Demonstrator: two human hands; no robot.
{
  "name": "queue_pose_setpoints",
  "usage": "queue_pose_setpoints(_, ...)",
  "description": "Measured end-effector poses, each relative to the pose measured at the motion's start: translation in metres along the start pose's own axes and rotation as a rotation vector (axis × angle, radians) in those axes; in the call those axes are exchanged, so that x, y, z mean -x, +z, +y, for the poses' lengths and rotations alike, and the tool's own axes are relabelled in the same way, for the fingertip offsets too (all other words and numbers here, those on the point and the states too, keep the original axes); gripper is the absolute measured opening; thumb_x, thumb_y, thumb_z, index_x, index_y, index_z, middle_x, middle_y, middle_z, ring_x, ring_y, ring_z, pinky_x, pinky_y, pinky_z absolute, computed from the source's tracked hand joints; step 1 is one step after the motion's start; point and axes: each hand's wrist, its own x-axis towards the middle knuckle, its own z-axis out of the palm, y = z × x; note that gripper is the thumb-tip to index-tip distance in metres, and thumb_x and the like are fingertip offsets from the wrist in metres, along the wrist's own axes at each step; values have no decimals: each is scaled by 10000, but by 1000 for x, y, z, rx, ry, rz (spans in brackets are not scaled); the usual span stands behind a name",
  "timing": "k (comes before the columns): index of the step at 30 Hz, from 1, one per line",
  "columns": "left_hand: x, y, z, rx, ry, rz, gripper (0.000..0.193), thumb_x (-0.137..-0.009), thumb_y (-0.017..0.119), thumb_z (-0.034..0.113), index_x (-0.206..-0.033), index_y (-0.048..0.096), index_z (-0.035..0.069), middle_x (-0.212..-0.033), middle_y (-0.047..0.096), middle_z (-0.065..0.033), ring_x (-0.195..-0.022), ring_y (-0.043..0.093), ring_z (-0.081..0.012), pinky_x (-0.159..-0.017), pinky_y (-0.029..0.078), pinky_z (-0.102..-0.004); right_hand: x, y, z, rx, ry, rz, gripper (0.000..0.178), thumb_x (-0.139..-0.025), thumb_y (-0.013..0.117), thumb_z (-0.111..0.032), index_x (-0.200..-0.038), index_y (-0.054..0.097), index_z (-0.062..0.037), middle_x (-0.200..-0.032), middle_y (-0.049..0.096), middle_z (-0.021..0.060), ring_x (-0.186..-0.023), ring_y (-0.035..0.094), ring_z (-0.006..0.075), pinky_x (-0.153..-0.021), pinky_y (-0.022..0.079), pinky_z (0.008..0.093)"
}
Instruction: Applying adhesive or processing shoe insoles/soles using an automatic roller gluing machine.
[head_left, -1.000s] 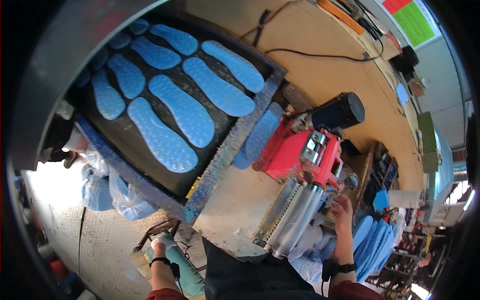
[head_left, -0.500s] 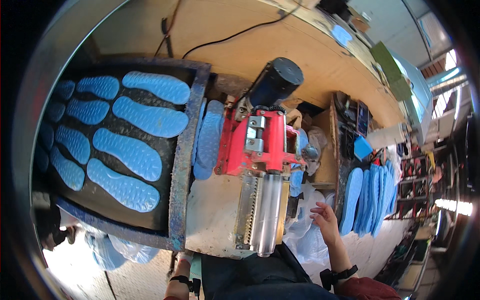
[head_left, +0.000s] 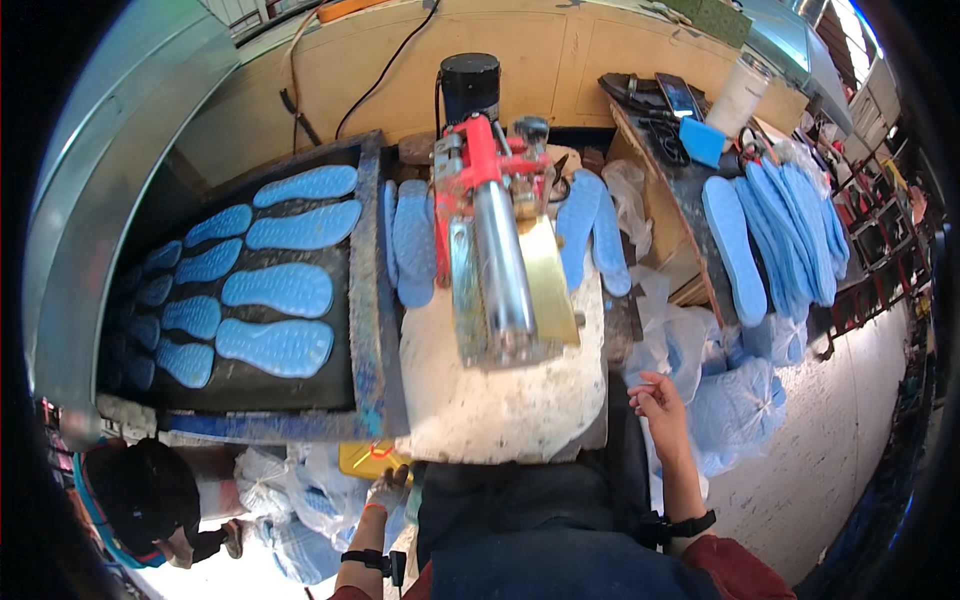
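Observation:
My right hand (head_left: 660,400) hovers right of the white worktable, in front of clear plastic bags. Its fingers are loosely bent and apart, with nothing in them. Low at the table's front edge, my left hand (head_left: 387,488) is beside a yellow container (head_left: 365,460); its fingers look apart and I see nothing in them. Between and beyond the hands stands a red machine (head_left: 482,150) with a shiny metal roller (head_left: 503,265) and a black motor (head_left: 470,85). Blue insoles (head_left: 575,225) lean at its right, and another blue insole (head_left: 413,240) stands at its left.
At left, a blue-framed conveyor (head_left: 375,330) carries rows of blue insoles (head_left: 275,347) under a metal hood (head_left: 150,130). On the right bench are stacked insoles (head_left: 790,230), a blue box (head_left: 702,143), a bottle (head_left: 740,95) and a phone (head_left: 678,95). Bagged insoles (head_left: 735,410) lie below. Another person (head_left: 140,500) is at lower left.
My view has shifted and levelled, so the machine and benches appear higher. My left hand now shows more fully beside the yellow container. My right hand stays raised, its fingers a little more bent.

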Motion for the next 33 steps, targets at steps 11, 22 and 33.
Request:
queue_pose_setpoints(11, 163, -141, 135, 1065, 249, 154, 418, -913, 480, 88, -1330, 472, 74, -998, 656, -166, -703, 641, -137, -581, 511, -245, -3, 10, -12, 47, -162, -170, 255, -923, 521, -86, -1173, 543, -41, -968, 643, 55, -843, 592, 119, -709, 477, 247)
queue_pose_setpoints(22, 105, -187, 216, 1084, 408, -166, 573, -890, 533, 61, -1417, 310, 45, -1198, 550, -187, -844, 645, -206, -631, 551, -289, -246, 106, -39, 737, -433, 300, 417, -821, 646, -150, -1161, 527, 57, -860, 624, 184, -794, 641, 321, -727, 518, 366)
queue_pose_setpoints(33, 93, -189, 229, 1136, 288, -154, 434, -914, 495, 71, -1335, 423, -8, -1138, 604, -145, -878, 641, -182, -714, 545, -273, -247, 112, -34, 543, -97, 139, 293, -830, 606, -288, -944, 632, -19, -751, 614, 138, -770, 614, 244, -699, 481, 354)
